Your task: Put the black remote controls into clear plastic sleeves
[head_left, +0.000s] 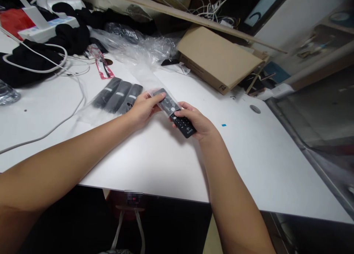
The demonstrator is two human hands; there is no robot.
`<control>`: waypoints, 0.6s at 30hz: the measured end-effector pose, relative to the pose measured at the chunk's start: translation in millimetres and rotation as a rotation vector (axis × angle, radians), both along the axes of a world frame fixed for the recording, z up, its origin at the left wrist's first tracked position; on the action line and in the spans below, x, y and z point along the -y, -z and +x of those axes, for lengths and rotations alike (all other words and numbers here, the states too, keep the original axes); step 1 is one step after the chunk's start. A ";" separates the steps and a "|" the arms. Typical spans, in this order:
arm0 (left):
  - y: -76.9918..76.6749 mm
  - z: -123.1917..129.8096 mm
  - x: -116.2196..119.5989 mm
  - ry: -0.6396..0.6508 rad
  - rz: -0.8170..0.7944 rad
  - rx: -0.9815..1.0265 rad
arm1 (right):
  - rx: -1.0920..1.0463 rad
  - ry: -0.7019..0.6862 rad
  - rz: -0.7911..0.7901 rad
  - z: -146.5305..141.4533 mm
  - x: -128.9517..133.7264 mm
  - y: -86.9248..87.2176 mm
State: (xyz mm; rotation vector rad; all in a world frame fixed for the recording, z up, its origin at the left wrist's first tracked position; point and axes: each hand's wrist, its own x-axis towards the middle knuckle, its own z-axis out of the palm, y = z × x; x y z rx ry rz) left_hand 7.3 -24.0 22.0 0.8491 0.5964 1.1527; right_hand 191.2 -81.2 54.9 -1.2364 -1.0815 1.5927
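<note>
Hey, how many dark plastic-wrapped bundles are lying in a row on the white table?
3: the left bundle farthest from the left hand, the middle bundle between, and the right bundle nearest that hand. More could be hidden underneath.

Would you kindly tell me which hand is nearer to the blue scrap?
Right. The right hand is to the left of the blue scrap, not touching it, holding the remote's bare end. The left hand is farther left, at the plastic-covered end.
</note>
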 end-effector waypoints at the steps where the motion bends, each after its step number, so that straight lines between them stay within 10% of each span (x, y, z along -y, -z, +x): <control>1: -0.6 0.1 0.5 -0.013 -0.003 0.005 | -0.030 -0.013 -0.008 -0.2 0.9 -1.4; 18: -4.0 -6.1 -3.3 -0.067 0.000 0.010 | -0.124 0.084 -0.149 -4.0 -1.1 0.8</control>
